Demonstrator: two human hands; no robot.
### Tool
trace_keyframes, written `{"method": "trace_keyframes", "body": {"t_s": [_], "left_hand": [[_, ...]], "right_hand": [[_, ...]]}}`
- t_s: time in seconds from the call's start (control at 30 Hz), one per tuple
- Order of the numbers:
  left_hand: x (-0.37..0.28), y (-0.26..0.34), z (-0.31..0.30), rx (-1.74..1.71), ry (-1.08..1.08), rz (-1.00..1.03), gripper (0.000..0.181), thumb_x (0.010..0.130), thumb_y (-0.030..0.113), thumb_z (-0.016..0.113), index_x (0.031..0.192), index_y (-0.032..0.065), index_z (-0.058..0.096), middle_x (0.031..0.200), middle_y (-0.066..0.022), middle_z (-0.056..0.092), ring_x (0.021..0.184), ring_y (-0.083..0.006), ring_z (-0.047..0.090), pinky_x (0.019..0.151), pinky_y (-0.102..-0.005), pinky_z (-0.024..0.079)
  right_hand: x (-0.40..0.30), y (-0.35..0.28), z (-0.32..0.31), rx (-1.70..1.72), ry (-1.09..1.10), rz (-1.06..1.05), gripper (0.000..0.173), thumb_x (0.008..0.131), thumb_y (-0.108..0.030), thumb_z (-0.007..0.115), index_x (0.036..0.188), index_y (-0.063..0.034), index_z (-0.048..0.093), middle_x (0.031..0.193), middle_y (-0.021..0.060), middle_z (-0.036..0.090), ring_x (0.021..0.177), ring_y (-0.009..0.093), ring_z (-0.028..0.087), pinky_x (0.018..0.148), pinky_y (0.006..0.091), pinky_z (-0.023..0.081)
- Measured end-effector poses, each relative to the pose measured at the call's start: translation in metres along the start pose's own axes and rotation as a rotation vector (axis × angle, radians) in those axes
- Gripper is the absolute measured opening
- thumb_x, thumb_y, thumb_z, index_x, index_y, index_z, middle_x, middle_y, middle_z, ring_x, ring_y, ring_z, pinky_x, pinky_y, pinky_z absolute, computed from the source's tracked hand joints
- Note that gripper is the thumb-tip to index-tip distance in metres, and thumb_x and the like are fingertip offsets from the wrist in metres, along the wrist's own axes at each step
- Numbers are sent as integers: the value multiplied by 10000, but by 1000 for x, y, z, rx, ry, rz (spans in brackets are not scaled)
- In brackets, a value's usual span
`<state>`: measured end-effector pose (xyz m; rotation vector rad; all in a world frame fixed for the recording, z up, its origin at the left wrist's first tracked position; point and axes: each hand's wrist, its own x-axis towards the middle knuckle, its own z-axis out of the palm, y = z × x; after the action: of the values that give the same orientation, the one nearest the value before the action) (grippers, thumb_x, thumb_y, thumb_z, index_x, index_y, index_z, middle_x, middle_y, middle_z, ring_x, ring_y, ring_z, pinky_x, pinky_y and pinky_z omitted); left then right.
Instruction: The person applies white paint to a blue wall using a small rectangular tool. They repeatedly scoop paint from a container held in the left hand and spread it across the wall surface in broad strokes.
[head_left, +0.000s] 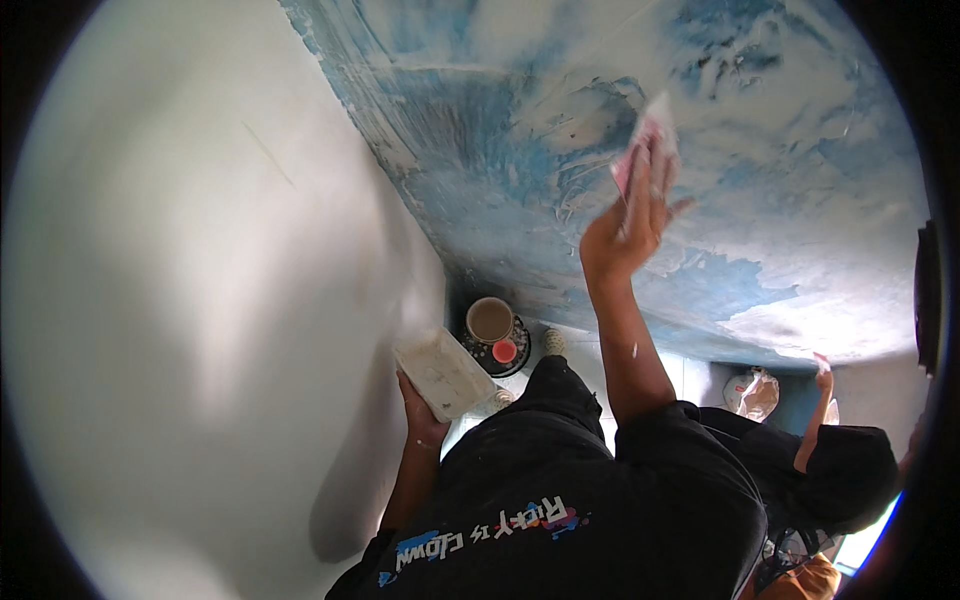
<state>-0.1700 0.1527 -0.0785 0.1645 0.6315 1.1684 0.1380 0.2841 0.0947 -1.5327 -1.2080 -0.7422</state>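
Observation:
My right hand (634, 214) is raised to the wall with patchy blue and white plaster (480, 127). Under its outstretched fingers is a pink and white flat scraper or pad (651, 139), blurred, its exact kind unclear. My left hand (424, 409) holds a whitish rectangular tray (444, 371) from below and its side, near the smooth white wall (225, 262). The tray's inside is smeared with pale residue. Below it stands a round bucket (490, 320) with greyish contents, next to a small red round thing (504, 350).
The bucket and the red thing rest on a dark, spattered round lid or stool (517, 364). A co-worker in a dark top (847, 472) stands at the right, one hand (823, 381) raised to the wall. Open bags (756, 395) stand on the floor near them.

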Motion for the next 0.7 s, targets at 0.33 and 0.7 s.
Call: {"method": "trace_keyframes", "body": {"t_s": [0.33,0.7], "left_hand": [[6,2,26,53,-31,0,683,992,657,262,1469,188,403,1426,-56,514,1287,-282,519,1069,-473,436],[3,-4,20,2,42,-33,646,994,626,316,1422,165,463,1359,-60,567,1234,-275,563,1038,-478,463]], "right_hand": [[-147,-44,81,204,-721,-157,703,787,-16,585,1455,-205,473,1485,37,471,1401,271,405,1161,580,235],[1,8,32,-106,2,-16,655,787,90,523,1392,-158,552,1418,110,551,1390,290,431,1182,616,69]]}}
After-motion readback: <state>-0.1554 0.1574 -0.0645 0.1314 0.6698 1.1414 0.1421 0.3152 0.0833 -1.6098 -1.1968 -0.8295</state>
